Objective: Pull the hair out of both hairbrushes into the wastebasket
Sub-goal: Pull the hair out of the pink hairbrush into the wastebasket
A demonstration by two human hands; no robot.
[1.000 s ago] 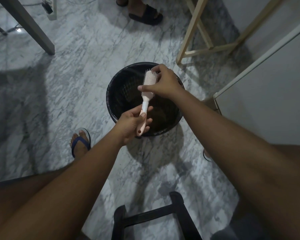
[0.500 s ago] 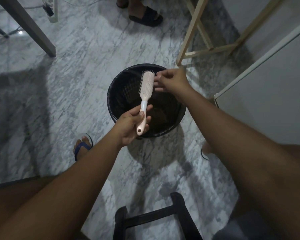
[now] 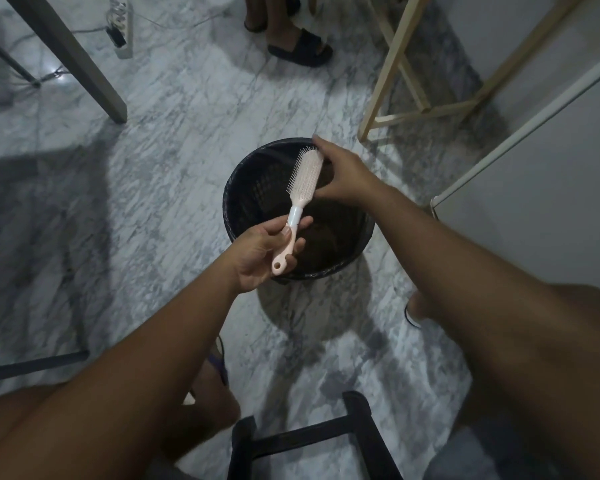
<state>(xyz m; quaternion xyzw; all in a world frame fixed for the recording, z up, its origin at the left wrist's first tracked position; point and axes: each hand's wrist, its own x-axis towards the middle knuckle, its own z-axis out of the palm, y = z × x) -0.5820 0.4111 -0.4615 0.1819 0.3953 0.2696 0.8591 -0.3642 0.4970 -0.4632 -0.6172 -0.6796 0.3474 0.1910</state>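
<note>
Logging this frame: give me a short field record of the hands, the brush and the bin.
left hand: grips the hairbrush handle
hairbrush: pink, held over the wastebasket, bristles toward the left
right hand: against the brush head's right side; grasp unclear
wastebasket: black, stands on the marble floor
brownish clump: lies inside the wastebasket
second brush: not in view

Pale pink hairbrush (image 3: 302, 187), white collar. Black wastebasket (image 3: 238, 202), lattice wall. Grey-veined white marble floor (image 3: 187, 140). Black slipper (image 3: 300, 48) upper centre. Pale wood frame (image 3: 392, 65) upper right.
</note>
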